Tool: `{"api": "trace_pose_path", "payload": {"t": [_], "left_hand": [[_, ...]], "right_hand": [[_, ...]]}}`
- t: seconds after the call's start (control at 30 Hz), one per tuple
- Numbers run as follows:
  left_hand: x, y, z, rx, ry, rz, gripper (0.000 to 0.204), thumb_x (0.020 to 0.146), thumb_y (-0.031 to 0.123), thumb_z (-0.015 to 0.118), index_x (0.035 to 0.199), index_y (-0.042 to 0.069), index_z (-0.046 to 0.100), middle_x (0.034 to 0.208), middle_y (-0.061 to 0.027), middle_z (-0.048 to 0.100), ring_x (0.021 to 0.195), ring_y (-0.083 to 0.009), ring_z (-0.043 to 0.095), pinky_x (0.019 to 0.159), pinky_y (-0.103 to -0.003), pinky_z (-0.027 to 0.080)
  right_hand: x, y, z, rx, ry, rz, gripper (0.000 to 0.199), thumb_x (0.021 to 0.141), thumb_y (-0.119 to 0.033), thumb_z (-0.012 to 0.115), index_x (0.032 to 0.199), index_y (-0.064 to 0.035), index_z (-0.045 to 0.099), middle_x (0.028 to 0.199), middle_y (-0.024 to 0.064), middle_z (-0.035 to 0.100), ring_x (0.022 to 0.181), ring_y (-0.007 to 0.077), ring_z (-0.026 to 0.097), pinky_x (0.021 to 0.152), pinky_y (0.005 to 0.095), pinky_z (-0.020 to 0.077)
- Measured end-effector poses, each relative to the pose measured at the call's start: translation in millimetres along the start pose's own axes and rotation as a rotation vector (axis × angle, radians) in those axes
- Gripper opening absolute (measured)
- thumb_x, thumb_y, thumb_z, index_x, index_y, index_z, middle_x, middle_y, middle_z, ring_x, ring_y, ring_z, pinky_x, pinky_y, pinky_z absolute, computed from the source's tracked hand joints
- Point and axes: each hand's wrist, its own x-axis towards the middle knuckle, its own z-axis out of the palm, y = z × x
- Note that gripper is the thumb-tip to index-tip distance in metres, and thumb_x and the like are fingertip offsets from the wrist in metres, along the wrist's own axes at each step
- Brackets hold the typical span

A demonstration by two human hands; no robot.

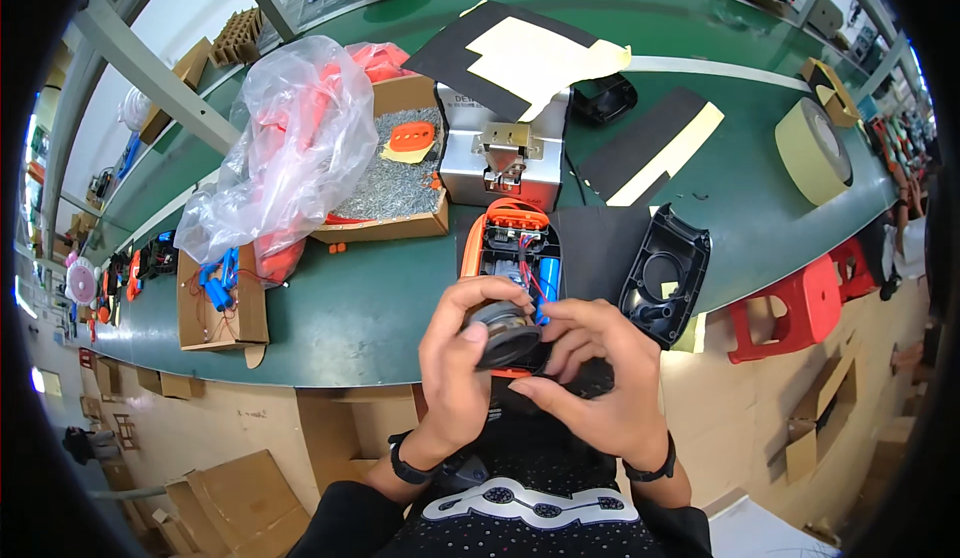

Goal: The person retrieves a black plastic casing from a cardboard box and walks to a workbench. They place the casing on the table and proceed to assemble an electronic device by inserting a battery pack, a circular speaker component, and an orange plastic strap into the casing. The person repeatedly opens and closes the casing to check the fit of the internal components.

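Observation:
My left hand (455, 363) grips a round black speaker (512, 347), thumb on its near side and fingers curled over the top. The speaker is held tilted above an open orange and black housing (474, 250) at the table's near edge. Inside the housing lie a blue cylindrical battery (549, 280) and red and dark wires (526, 250). Close beside the speaker and battery is my right hand (612, 373), its fingers bent and the thumb held apart, with nothing visible between them. Both hands cover the housing's lower part.
A black shell half (668, 276) lies right of the housing. Behind stands a silver metal device (460, 173). To the left are a carton of small metal parts (385, 226), a plastic bag (300, 138) and a box of blue batteries (222, 323). A tape roll (808, 153) stands far right.

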Motion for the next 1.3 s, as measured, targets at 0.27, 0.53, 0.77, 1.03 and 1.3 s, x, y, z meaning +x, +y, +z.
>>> {"api": "trace_pose_path", "payload": {"t": [0.27, 0.53, 0.77, 1.03, 1.3], "left_hand": [[8, 1, 6, 0.539, -0.131, 0.337, 0.035, 0.103, 0.011, 0.046, 0.131, -0.008, 0.054, 0.128, -0.0252, 0.057, 0.117, -0.0312, 0.057, 0.104, -0.043, 0.046], [7, -2, 3, 0.541, -0.227, 0.279, 0.029, 0.098, 0.003, 0.055, 0.126, -0.004, 0.055, 0.124, -0.0198, 0.056, 0.114, -0.0240, 0.058, 0.104, -0.038, 0.047], [-4, 2, 23, 0.635, -0.211, 0.226, 0.041, 0.086, -0.009, 0.072, 0.124, -0.001, 0.059, 0.125, -0.0167, 0.057, 0.119, -0.0242, 0.060, 0.106, -0.036, 0.047], [-19, 11, 25, 0.742, -0.194, 0.533, 0.032, 0.079, 0.007, 0.077, 0.110, 0.002, 0.070, 0.120, -0.0176, 0.068, 0.107, -0.0316, 0.066, 0.096, -0.042, 0.051], [-40, -25, 51, 1.061, -0.862, 0.464, 0.053, 0.084, 0.013, 0.072, 0.134, -0.003, 0.063, 0.138, -0.0242, 0.057, 0.129, -0.0403, 0.055, 0.105, -0.047, 0.050]], "right_hand": [[-11, 0, 14, -0.133, 0.094, -0.162, 0.068, 0.084, -0.008, 0.081, 0.145, 0.0087, 0.057, 0.121, 0.0220, 0.066, 0.097, 0.0295, 0.073, 0.083, 0.0370, 0.0605], [-15, 4, -6, -0.202, -0.050, -0.134, 0.072, 0.079, -0.009, 0.082, 0.145, 0.0071, 0.057, 0.124, 0.0240, 0.065, 0.105, 0.0407, 0.069, 0.090, 0.0429, 0.0578], [-9, 16, -7, -0.272, 0.040, -0.167, 0.060, 0.071, -0.006, 0.086, 0.125, 0.0060, 0.064, 0.118, 0.0227, 0.067, 0.103, 0.0405, 0.070, 0.086, 0.0420, 0.0589], [-5, 23, -29, -0.076, 0.216, -0.013, 0.050, 0.073, -0.010, 0.095, 0.109, 0.0015, 0.064, 0.103, 0.0119, 0.070, 0.094, 0.0200, 0.073, 0.081, 0.0316, 0.0580], [17, 21, -70, -0.032, 0.037, 0.183, 0.050, 0.081, -0.010, 0.087, 0.124, 0.0029, 0.066, 0.106, 0.0074, 0.065, 0.099, 0.0122, 0.067, 0.085, 0.0268, 0.0561]]}}
